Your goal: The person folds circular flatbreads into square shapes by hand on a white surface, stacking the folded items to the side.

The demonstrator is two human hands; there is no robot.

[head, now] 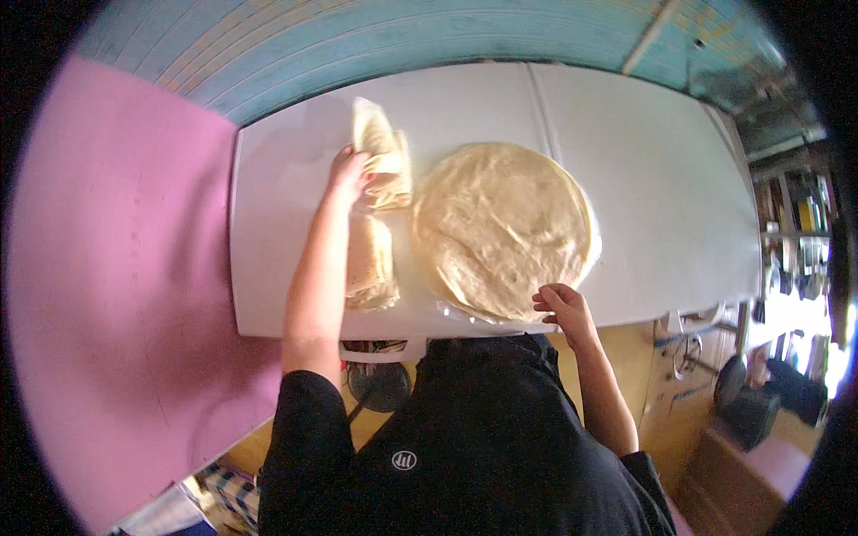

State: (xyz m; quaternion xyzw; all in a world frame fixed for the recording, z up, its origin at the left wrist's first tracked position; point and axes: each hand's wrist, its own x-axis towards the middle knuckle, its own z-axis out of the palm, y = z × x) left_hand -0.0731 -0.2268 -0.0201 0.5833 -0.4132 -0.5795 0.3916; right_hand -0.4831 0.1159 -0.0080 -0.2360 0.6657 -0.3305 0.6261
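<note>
A round stack of thin flatbreads (503,221), pale and wrinkled on top, lies on the white table in front of me. What looks like clear plastic shows under its near edge. My left hand (350,173) grips a folded flatbread (374,130) at the far left, over a folded pile (395,191). Nearer to me, another folded pile (370,258) is partly covered by my left forearm. Over the near right rim of the round stack is my right hand (565,309), its fingers loosely bent and slightly apart. No object shows in it; whether it touches the stack is unclear.
The white tabletop (670,201) extends right, with a seam across it. A pink wall (134,268) stands left and blue-green boards (402,33) run behind. A round dark seat (379,386) is below the near edge. Shelves (804,214) hold items at far right.
</note>
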